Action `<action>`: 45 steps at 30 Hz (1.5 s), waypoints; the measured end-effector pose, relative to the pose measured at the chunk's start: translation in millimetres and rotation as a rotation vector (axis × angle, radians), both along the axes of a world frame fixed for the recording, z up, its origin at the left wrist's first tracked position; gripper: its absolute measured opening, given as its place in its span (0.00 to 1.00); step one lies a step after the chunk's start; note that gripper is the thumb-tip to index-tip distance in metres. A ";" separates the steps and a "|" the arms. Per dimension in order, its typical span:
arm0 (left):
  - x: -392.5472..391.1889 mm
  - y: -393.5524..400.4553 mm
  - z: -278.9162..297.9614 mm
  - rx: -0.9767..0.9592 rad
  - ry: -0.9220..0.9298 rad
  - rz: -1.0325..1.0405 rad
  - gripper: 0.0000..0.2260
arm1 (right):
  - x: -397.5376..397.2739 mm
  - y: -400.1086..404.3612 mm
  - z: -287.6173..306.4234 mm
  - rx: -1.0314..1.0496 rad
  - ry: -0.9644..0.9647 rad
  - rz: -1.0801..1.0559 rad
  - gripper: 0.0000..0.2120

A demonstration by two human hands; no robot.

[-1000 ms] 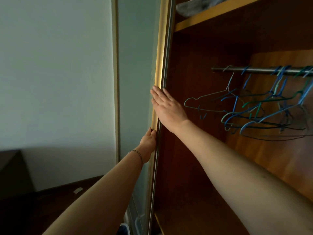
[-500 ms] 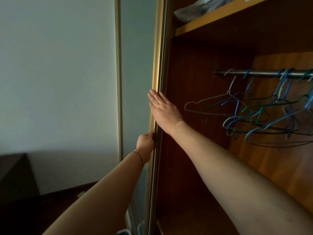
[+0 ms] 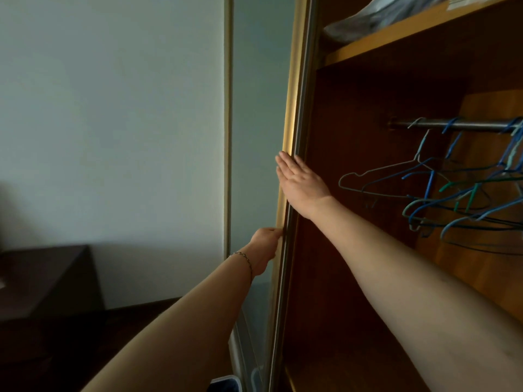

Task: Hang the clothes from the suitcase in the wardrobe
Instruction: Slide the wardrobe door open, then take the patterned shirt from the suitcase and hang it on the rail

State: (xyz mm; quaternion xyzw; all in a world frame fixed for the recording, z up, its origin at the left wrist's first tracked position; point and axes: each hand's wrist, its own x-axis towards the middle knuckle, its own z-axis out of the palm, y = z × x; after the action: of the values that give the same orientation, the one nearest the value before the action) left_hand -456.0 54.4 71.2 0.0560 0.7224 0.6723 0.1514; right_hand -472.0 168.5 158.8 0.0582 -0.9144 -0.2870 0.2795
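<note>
My right hand (image 3: 304, 184) is mid-frame, fingers straight & together, flat against the gold edge of the sliding door (image 3: 291, 108), w/ fingertips on the frame strip. My left hand (image 3: 264, 244) sits lower, just below & left of the right one, fingers curled onto that same door edge; can't see the fingertips, they're hidden behind the strip. Thin bracelet (image 3: 243, 257) on my left wrist.

Wardrobe (image 3: 353, 250) fills the right half of frame, open, dark wood inside. Metal rail (image 3: 452, 125) at upper right, w/ a bunch of wire hangers (image 3: 441, 193) on it, blue, green & grey, all bare, tangled a bit & tilted. Shelf (image 3: 396, 32) runs across the top right; something grey and crumpled on it, can't tell what. No clothes & no suitcase in view.

Left half of frame: pale wall (image 3: 113, 108), a thin vertical trim strip (image 3: 227, 108) between wall & door panel. Dark low furniture (image 3: 48, 278) at lower left. Bottom centre, by the door's foot, a small dark & white thing (image 3: 225, 384), cut off by the frame edge, can't ID it.
</note>
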 end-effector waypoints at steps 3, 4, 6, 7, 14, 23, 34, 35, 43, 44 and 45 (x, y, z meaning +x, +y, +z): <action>14.4 -20.5 7.2 -0.016 0.002 0.012 0.07 | 11.2 -2.0 -5.6 -0.021 -0.055 0.006 0.24; 17.3 -28.6 8.3 -0.024 0.004 0.007 0.08 | 18.2 -3.1 -11.6 -0.038 -0.072 0.016 0.24; 25.5 -48.8 11.7 -0.041 0.020 0.012 0.09 | 35.9 -7.8 -26.5 -0.111 -0.078 0.060 0.25; 29.3 -58.1 12.8 -0.037 0.029 0.024 0.07 | 45.6 -10.7 -34.0 -0.170 -0.069 0.085 0.26; 64.1 -134.5 1.7 0.035 0.047 0.115 0.11 | 103.7 -49.3 -80.3 -0.711 -0.094 0.030 0.16; 142.1 -229.1 -44.0 -0.017 -0.066 0.152 0.05 | 182.5 -143.1 -157.3 -0.922 -0.249 -0.080 0.19; 195.5 -295.1 -229.9 -0.154 -0.356 0.157 0.04 | 257.6 -224.5 -360.5 -1.024 -0.633 -0.259 0.21; 200.6 -297.5 -249.6 -0.151 -0.382 0.156 0.04 | 262.2 -226.8 -382.6 -1.022 -0.673 -0.277 0.21; 217.5 -300.5 -459.0 -0.299 -0.499 0.183 0.03 | 284.8 -224.6 -590.3 -1.094 -0.879 -0.349 0.19; 219.5 -299.1 -491.2 -0.302 -0.509 0.186 0.03 | 287.1 -222.1 -623.8 -1.106 -0.876 -0.362 0.18; 219.5 -297.1 -521.7 -0.303 -0.514 0.188 0.04 | 288.1 -218.1 -655.4 -1.115 -0.874 -0.380 0.18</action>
State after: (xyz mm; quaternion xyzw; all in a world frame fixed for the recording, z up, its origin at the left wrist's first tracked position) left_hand -236.6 -242.7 -450.5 -0.2061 0.7545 0.5602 0.2728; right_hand -183.8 -49.6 -496.6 -0.1429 -0.9470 0.2268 -0.1772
